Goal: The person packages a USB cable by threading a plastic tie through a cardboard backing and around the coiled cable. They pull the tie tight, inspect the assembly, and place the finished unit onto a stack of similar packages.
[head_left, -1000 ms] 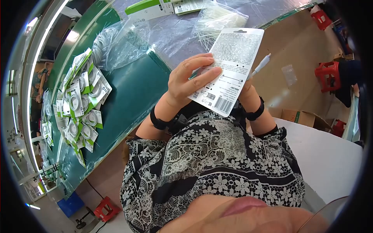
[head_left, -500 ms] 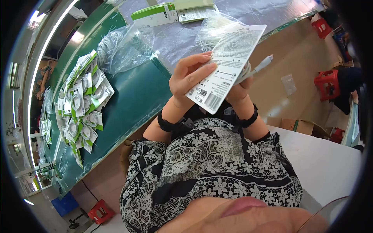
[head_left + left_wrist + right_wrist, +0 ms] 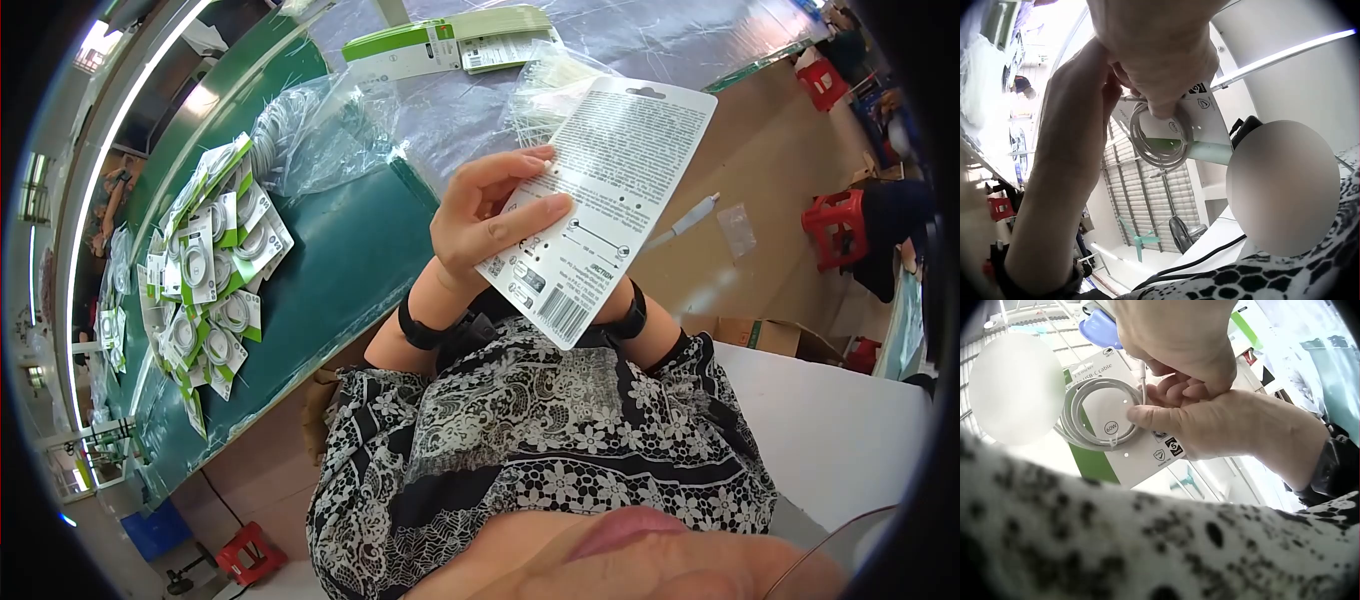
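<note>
The left hand (image 3: 478,218) grips the left edge of a white printed card (image 3: 640,165), its printed back facing up in the head view. A coiled white cable (image 3: 1182,134) lies on the card's green-and-white front. A pale plug end (image 3: 694,214) sticks out past the card's right side. The card hides the right hand in the head view. In the right wrist view the right hand (image 3: 1179,340) is at the top against the card's edge, beside the coil (image 3: 1072,415). Curled fingers (image 3: 1179,387) bunch there, and one digit lies across the coil.
Many carded cables (image 3: 205,270) are heaped on the green table (image 3: 340,235). Behind are a bag of grey cables (image 3: 300,140), green-white cards (image 3: 400,55) and a bag of thin white ties (image 3: 545,90). Red stools (image 3: 835,230) stand on the floor at right.
The card has turned more squarely to the head camera and its lower corner has dropped. The right hand, partly visible before, is now hidden behind it. The left hand keeps its grip.
</note>
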`<state>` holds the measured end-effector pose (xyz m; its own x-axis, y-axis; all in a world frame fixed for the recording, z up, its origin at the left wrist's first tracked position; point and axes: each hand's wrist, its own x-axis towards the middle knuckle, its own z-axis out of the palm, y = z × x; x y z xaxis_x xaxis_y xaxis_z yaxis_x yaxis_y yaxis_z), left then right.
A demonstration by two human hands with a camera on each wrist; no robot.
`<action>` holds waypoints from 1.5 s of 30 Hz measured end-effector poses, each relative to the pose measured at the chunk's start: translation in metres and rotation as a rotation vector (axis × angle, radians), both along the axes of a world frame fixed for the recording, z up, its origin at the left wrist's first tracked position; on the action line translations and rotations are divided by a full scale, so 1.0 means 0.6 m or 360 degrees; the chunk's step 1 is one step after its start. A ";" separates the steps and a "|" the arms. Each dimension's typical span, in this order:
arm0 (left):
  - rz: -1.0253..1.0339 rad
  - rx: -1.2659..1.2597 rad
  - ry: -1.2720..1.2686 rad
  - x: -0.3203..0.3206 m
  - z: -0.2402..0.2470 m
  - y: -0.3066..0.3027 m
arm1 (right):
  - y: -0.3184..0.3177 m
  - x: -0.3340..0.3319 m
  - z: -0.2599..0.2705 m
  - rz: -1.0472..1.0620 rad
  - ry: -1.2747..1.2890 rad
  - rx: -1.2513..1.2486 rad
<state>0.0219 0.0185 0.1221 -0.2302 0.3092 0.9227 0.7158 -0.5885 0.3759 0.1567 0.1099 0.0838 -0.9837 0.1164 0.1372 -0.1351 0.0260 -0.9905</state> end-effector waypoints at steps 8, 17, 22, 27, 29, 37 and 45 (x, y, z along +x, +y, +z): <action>0.0055 -0.0161 0.0124 -0.006 0.014 -0.017 | 0.010 -0.002 -0.024 0.0124 0.0235 0.0132; 0.0131 -0.0196 0.0387 -0.004 0.027 -0.017 | 0.006 -0.017 -0.025 -0.0159 0.0687 0.0194; 0.0080 -0.0163 0.0290 -0.006 0.018 -0.009 | 0.005 -0.027 -0.033 -0.0359 0.0766 0.0083; 0.0135 -0.0261 0.0087 -0.015 0.006 -0.006 | 0.009 -0.043 -0.040 -0.0558 0.0845 -0.0035; 0.0238 -0.0345 -0.0018 -0.023 -0.002 -0.003 | 0.011 -0.048 -0.044 -0.0639 0.0866 -0.0087; -0.0655 -0.0322 -0.1943 0.006 -0.044 0.030 | 0.058 -0.062 0.023 -0.1134 0.1203 0.1197; -0.0701 -0.0360 -0.1951 0.004 -0.053 0.032 | 0.060 -0.080 0.019 -0.1190 0.1121 0.1224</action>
